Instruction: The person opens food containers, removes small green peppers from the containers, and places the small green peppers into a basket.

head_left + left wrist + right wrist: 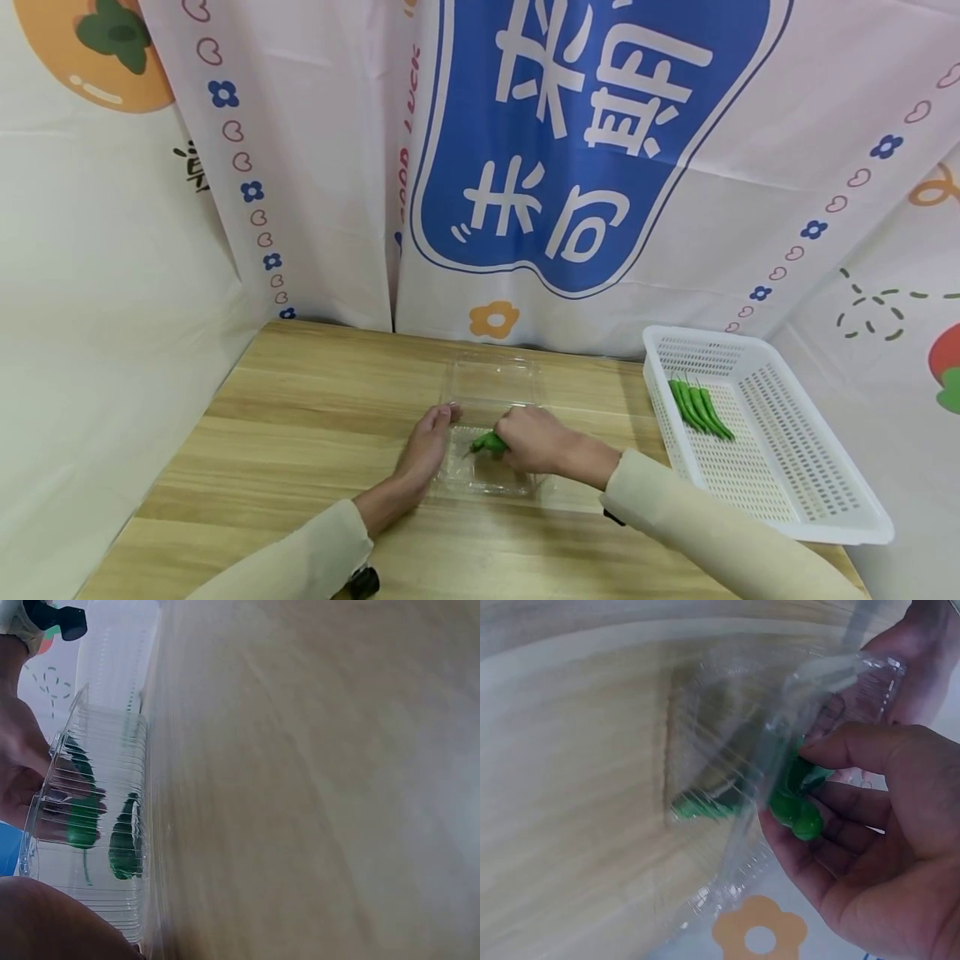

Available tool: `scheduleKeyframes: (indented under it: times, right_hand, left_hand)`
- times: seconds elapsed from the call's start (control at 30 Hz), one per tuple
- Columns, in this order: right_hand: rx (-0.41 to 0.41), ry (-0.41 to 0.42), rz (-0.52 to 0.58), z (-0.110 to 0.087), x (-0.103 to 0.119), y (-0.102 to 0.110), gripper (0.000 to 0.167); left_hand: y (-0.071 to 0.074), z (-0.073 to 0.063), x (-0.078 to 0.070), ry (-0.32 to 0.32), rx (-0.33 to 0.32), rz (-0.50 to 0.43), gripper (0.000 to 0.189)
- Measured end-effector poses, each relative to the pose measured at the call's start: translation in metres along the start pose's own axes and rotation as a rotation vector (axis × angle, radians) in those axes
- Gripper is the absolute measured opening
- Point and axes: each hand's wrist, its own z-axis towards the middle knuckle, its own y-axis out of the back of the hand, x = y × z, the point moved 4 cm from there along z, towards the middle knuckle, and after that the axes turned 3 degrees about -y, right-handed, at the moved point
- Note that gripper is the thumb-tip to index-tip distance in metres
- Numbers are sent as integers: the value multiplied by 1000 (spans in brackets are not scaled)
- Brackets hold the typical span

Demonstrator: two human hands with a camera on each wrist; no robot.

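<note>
A clear plastic clamshell box [480,483] stands on the table with its lid [491,375] folded back. My right hand [536,437] reaches into the box and pinches green chili peppers [795,802] between thumb and fingers; the palm hides part of them in the head view. Below, on the box floor, lies another green chili pepper [124,840], visible through the ribbed wall. My left hand [422,454] rests along the box's left side, fingers fairly straight against the wall and fingertips by the hinge edge.
To the right sits a white perforated basket [772,450] with several green chili peppers [697,408] at its left end. A printed cloth [330,167] hangs behind and beside the wooden table [300,400].
</note>
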Motion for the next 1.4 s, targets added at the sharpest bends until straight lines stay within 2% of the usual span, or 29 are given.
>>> scheduleKeyframes:
  times: [0.33,0.73,0.9,1.13,1.4]
  right_hand:
    - [-12,-24,64,-11,-7,16,46]
    - [-61,-52,93,-26,-21,29,30]
    - [-120,-48,70,-34,-27,39,33]
    - [-153,-90,78,-43,-36,53,29]
    - [-196,-132,26,-51,-46,67,27]
  left_hand:
    - [1,-1,1,0,6,5,47]
    - [1,-4,-1,6,23,5,48]
    - [1,-3,0,-1,21,9,49]
    - [1,-2,1,10,10,3,47]
    - [1,-2,-1,7,1,9,47]
